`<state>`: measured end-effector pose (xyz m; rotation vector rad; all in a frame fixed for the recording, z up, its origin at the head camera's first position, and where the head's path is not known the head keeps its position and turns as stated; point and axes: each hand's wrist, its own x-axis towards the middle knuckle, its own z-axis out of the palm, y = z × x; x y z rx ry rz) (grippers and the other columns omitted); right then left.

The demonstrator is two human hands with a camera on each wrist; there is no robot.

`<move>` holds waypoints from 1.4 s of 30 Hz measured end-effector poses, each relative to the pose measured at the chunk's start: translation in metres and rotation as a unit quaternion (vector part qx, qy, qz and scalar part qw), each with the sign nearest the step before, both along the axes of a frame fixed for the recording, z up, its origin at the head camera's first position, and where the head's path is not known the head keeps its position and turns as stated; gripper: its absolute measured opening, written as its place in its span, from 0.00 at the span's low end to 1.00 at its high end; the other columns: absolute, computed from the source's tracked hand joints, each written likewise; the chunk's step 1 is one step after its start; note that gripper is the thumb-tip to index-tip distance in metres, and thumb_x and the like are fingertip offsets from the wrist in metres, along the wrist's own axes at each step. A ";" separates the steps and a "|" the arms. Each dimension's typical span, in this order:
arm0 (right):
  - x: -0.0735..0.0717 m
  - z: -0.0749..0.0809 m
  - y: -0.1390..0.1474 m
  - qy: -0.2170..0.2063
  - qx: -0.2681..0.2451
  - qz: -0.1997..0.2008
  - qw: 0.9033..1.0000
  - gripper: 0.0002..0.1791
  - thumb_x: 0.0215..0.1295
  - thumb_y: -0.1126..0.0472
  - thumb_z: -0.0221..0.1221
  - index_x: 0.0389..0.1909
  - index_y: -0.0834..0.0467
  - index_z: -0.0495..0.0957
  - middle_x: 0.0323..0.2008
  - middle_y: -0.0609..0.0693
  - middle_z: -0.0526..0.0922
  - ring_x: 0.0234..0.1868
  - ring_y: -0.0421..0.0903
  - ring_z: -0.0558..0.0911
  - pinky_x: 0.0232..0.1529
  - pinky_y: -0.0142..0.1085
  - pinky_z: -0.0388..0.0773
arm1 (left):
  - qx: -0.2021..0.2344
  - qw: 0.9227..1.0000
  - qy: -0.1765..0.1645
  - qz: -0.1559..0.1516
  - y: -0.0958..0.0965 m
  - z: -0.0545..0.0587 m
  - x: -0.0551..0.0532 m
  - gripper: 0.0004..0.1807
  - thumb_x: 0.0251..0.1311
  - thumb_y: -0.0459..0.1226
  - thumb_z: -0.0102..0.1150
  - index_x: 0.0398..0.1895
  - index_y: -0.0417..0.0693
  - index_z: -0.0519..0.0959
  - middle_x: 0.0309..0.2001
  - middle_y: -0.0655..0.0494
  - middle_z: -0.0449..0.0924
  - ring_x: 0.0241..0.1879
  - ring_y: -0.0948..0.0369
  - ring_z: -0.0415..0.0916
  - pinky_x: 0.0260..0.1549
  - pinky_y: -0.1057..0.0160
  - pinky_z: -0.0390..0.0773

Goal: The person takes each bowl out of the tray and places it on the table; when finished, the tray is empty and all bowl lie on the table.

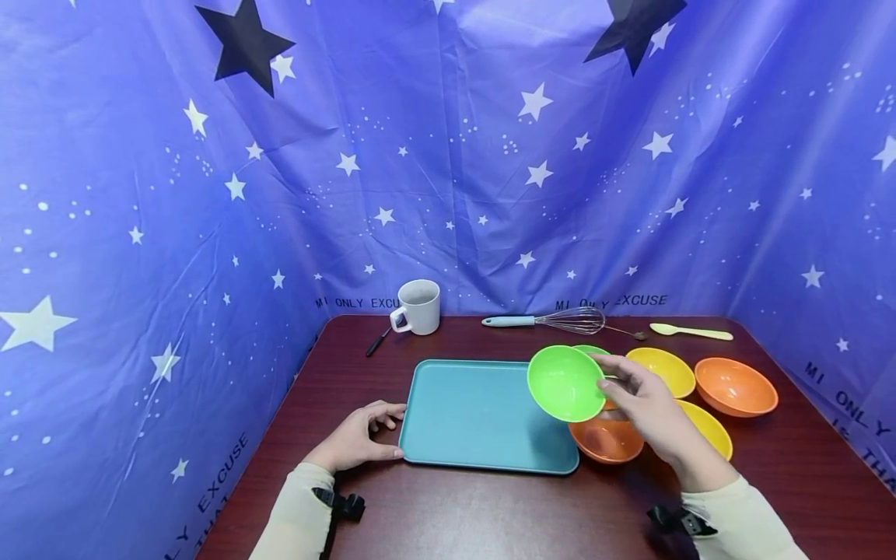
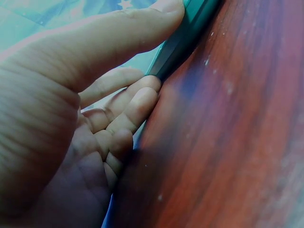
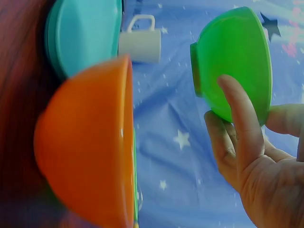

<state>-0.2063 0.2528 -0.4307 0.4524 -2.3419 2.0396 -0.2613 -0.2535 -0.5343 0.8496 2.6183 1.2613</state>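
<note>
My right hand pinches the rim of a bright green bowl, thumb on one side and fingers on the other. This bowl hangs tilted over the right end of a teal rectangular tray; the right wrist view shows the bowl raised well off the table. Behind the held bowl, part of a second green bowl peeks out. An orange bowl stands below the right hand, partly hidden. At the tray's left edge rests my left hand, its thumb and fingertips touching the rim.
Two yellow bowls and another orange bowl stand to the right. Along the back lie a whisk, a pale yellow spoon and a black pen, beside a white mug. Starry blue cloth surrounds the table.
</note>
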 end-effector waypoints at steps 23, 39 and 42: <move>0.013 -0.011 0.106 0.056 -0.140 -0.036 0.988 0.22 0.78 0.76 0.51 0.67 0.59 0.77 0.50 0.47 0.85 0.43 0.43 0.89 0.35 0.42 0.86 | -0.001 1.000 0.001 0.002 0.001 0.002 0.001 0.42 0.52 0.49 0.82 0.71 0.51 0.76 0.56 0.63 0.80 0.51 0.60 0.77 0.50 0.61 0.74; 0.031 -0.033 0.174 0.042 -0.174 -0.101 0.979 0.22 0.79 0.74 0.51 0.62 0.50 0.80 0.50 0.42 0.85 0.43 0.39 0.89 0.33 0.41 0.86 | -0.003 1.000 -0.003 0.003 0.001 0.001 0.000 0.42 0.52 0.50 0.82 0.71 0.53 0.76 0.56 0.64 0.80 0.51 0.61 0.77 0.50 0.61 0.74; 0.035 -0.037 0.185 0.043 -0.179 -0.121 0.975 0.21 0.79 0.73 0.52 0.61 0.50 0.81 0.48 0.42 0.85 0.43 0.38 0.89 0.31 0.41 0.85 | -0.003 1.000 -0.002 0.004 0.001 0.001 0.001 0.42 0.52 0.50 0.82 0.71 0.52 0.76 0.56 0.64 0.80 0.51 0.61 0.77 0.50 0.61 0.74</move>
